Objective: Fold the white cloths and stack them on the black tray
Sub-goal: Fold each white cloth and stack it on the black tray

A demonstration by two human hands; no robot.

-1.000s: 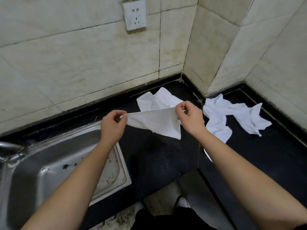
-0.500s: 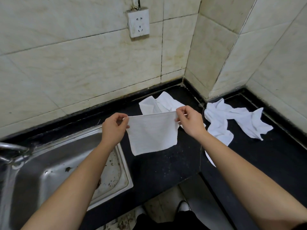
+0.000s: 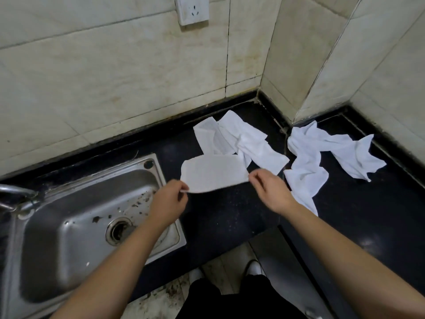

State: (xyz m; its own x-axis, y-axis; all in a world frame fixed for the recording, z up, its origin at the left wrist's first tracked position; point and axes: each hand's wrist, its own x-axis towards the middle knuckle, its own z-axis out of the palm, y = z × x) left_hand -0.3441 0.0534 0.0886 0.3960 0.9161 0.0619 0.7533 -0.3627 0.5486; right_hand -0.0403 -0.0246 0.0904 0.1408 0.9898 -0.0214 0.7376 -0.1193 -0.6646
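- Left hand (image 3: 169,199): thumb and fingers pinched the near left corner of a white cloth (image 3: 213,173); the forearm reached across the sink's right end.
- Right hand (image 3: 269,192): fingers curled, pinching the near right corner of the same cloth, level with the left hand.
- White cloth, held: stretched between the two hands and spread away from the person, its near edge sagging in a shallow curve and its far left corner rounded over. It was above the black countertop (image 3: 218,217), just right of the sink; whether its far edge touched the counter could not be told.
- Crumpled cloth (image 3: 241,137): white, lying loose on the counter behind the held one, near the back wall.
- Rumpled cloths (image 3: 322,153): white, in a spread heap on the right-hand counter section by the corner, one tail trailing toward the counter's front edge; their count could not be told.
- Steel sink (image 3: 161,171): set into the counter on the left, dark specks scattered in the basin, round drain (image 3: 118,230) near the middle, part of a faucet (image 3: 13,194) at the far left.
- Tiled wall (image 3: 115,77): pale, stained, with a white socket (image 3: 194,9) at the top.
- White shoes (image 3: 254,267) and dark clothing (image 3: 230,298) below the counter edge.
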